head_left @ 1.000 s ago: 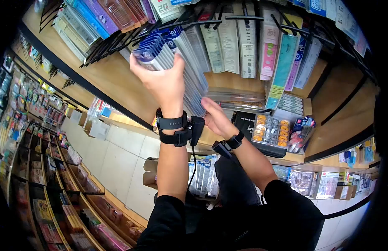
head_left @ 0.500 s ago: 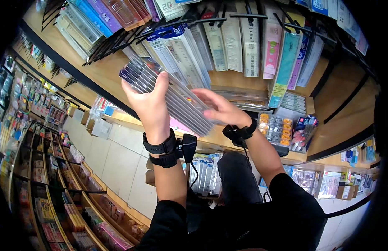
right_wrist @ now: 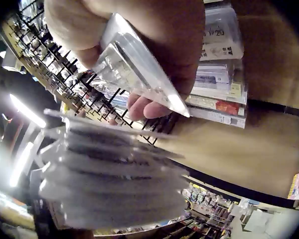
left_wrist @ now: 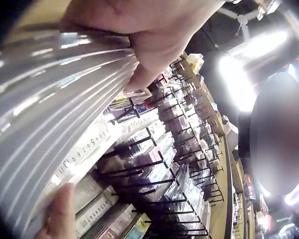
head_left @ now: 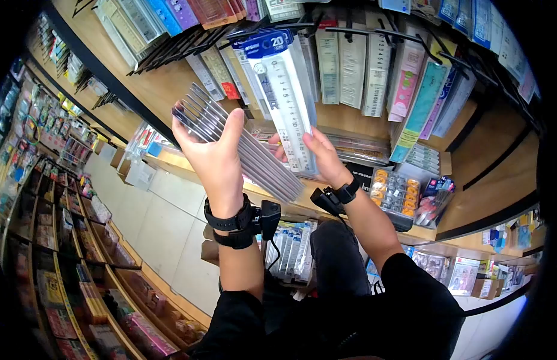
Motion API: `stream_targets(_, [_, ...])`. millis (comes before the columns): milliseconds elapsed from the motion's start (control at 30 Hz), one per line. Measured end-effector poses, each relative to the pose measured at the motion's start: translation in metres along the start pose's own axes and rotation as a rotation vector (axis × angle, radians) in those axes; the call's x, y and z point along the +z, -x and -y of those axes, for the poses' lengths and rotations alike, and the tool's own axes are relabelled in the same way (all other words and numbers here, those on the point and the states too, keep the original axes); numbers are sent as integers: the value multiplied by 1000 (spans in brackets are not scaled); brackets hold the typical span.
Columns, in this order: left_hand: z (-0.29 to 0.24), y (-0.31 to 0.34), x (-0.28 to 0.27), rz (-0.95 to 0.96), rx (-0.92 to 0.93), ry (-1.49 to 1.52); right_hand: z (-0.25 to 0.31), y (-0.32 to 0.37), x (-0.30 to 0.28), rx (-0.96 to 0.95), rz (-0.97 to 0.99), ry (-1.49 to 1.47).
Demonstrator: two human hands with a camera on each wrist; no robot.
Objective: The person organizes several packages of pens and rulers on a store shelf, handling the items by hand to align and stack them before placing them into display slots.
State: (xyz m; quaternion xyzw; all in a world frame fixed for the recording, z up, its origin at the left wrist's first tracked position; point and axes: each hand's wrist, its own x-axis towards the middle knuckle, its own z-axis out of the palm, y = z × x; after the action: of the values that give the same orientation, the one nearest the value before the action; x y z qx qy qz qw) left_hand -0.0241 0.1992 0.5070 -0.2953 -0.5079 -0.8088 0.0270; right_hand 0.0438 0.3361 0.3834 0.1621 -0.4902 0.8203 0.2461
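Note:
My left hand (head_left: 215, 150) grips a thick stack of clear-packed rulers (head_left: 254, 153) that slants down to the right in front of the display. In the left wrist view the stack (left_wrist: 50, 124) fills the frame, with the left hand (left_wrist: 144, 30) curled over its top. My right hand (head_left: 320, 157) holds one packed ruler (head_left: 284, 90) with a blue "20" header, upright just above the stack. The right wrist view shows the right hand (right_wrist: 139, 35) pinching this ruler pack (right_wrist: 139, 74), with the stack (right_wrist: 109, 174) blurred below it.
Peg hooks (head_left: 362, 30) on a wooden display wall carry many hanging ruler packs (head_left: 374, 72). A tray of orange rolls (head_left: 389, 186) sits on the shelf at right. Low shelves of goods (head_left: 62, 252) line a tiled aisle (head_left: 164, 228) at left.
My left hand brought the stack down from the pegs and tilted it. My right hand, earlier resting under the stack, now holds a single ruler pack upright above it.

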Motion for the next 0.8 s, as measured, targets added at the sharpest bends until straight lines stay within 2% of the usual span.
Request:
stream_targets(167, [7,-3,-16,-24,35,-43,3,-7,12,-23,4,-126])
stream_targets(333, [10,-6,-21,-42,86,-67,-3,-8,11,-18,-53,-123])
stream_targets(433, [11,-6,-22,-1,92,-84,-2,-9,6,-10,-127,-120])
stream_targets(500, [7,-5,-21,73,11,-112,0,-14,0,5,-175,-97])
stream_targets(633, [6,-1,-18,94,-37,-128,-5,-32,-18,-59,-311,-6])
stream_targets(700, [12,-1,-19,78,33,-160,-9,-44,-31,-146,-432,222])
stream_targets(733, [14,-1,-19,60,102,-191,-12,-50,-42,-148,-431,221])
stream_targets(800, [10,0,-17,59,96,-193,-20,-63,-68,-205,-589,490])
